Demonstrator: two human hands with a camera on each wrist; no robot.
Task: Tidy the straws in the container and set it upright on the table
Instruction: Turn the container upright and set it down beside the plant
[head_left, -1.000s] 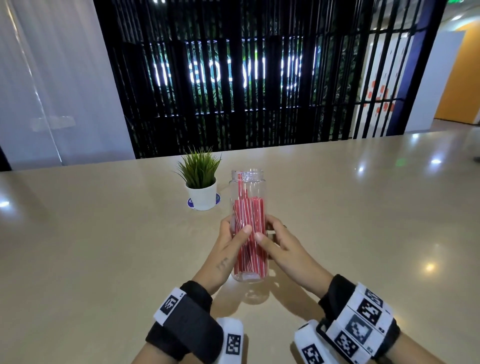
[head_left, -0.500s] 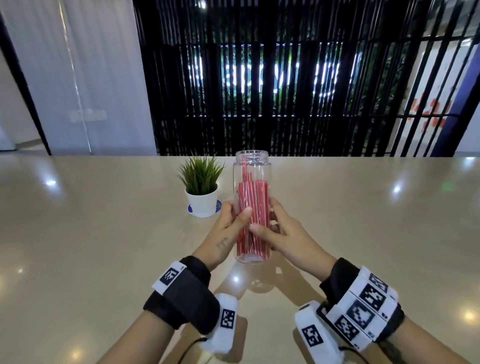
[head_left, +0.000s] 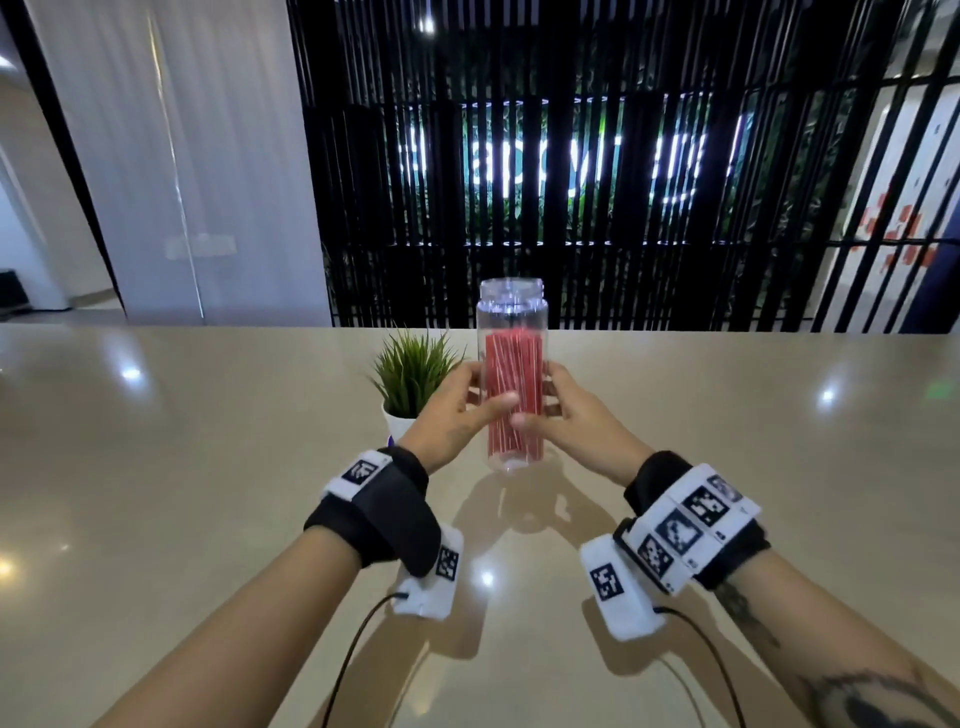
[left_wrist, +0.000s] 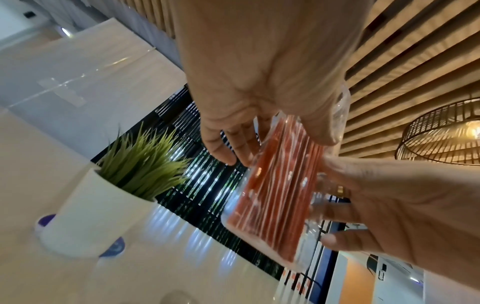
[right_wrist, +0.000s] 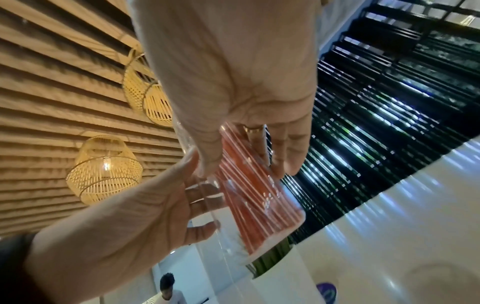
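Observation:
A clear plastic container (head_left: 511, 312) stands upright in the air just above the beige table (head_left: 208, 493), held between both hands. Red straws (head_left: 514, 384) with thin white stripes stand packed inside it, their tops well below the open mouth. My left hand (head_left: 457, 415) grips the left side, thumb across the front. From the right, my right hand (head_left: 563, 415) grips it the same way. The left wrist view shows the container (left_wrist: 272, 195) between the left hand (left_wrist: 259, 72) and right hand (left_wrist: 402, 205). In the right wrist view the container's (right_wrist: 259, 195) base hangs clear of the tabletop.
A small green plant in a white pot (head_left: 413, 379) stands on the table just left of and behind the container, on a blue coaster. Black vertical slats and a white curtain stand beyond the table's far edge. A person (right_wrist: 168, 288) shows far off.
Both hands have raised the container higher off the table and away from me. The straw that stuck up above the bundle a second ago now sits level with the others.

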